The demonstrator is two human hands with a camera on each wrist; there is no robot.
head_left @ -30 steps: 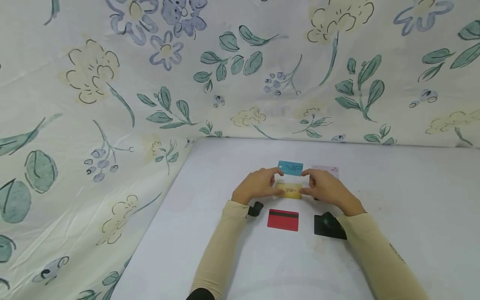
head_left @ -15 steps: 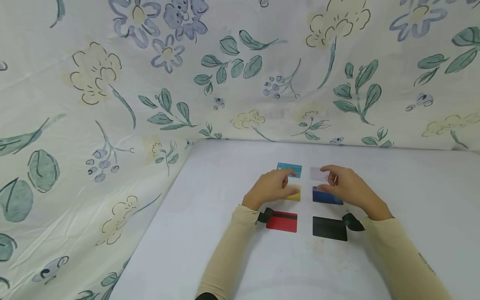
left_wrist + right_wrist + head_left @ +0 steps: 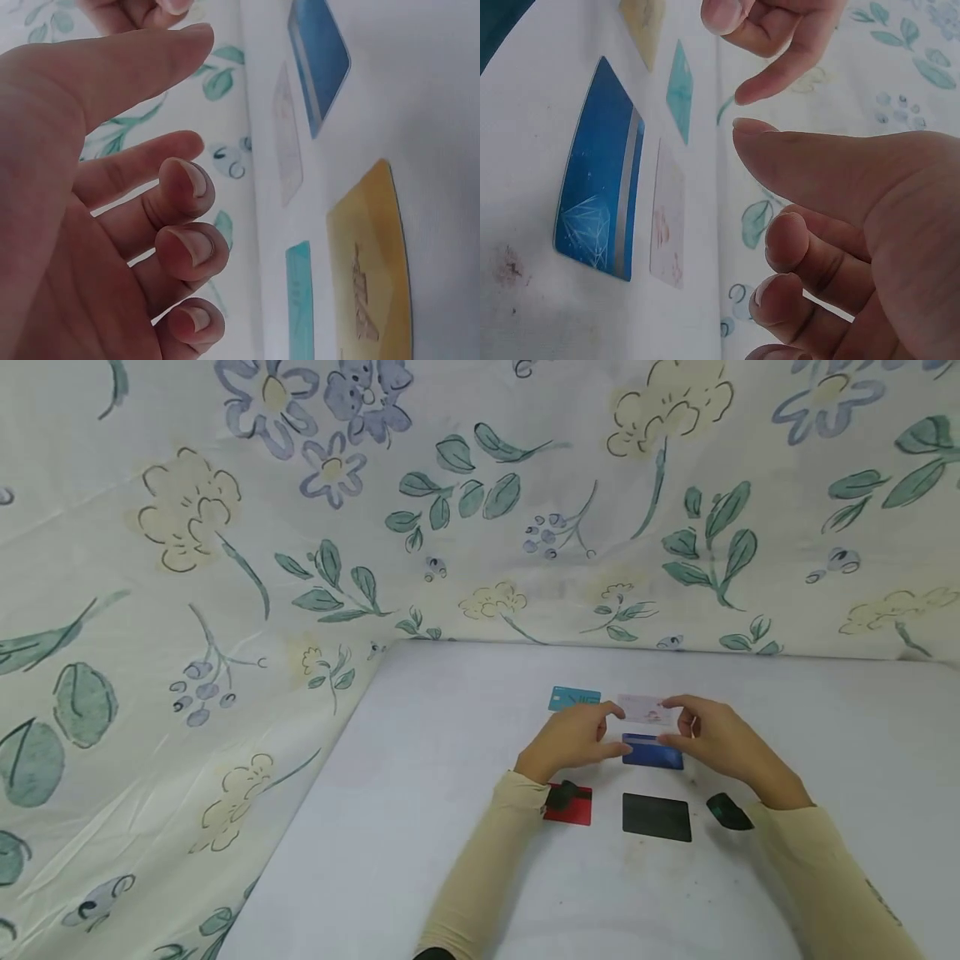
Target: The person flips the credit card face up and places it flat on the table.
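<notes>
The place is a cloth-screened corner; whether it belongs to a home, a studio or an office cannot be told. A pale cloth (image 3: pixel 480 552), printed with bluish and yellow flowers, green leaves and berries, rises behind and along the left of a plain white worktop (image 3: pixel 360 827). Creases cross the cloth at the left; small brownish smudges (image 3: pixel 510 266) mark the worktop.
</notes>
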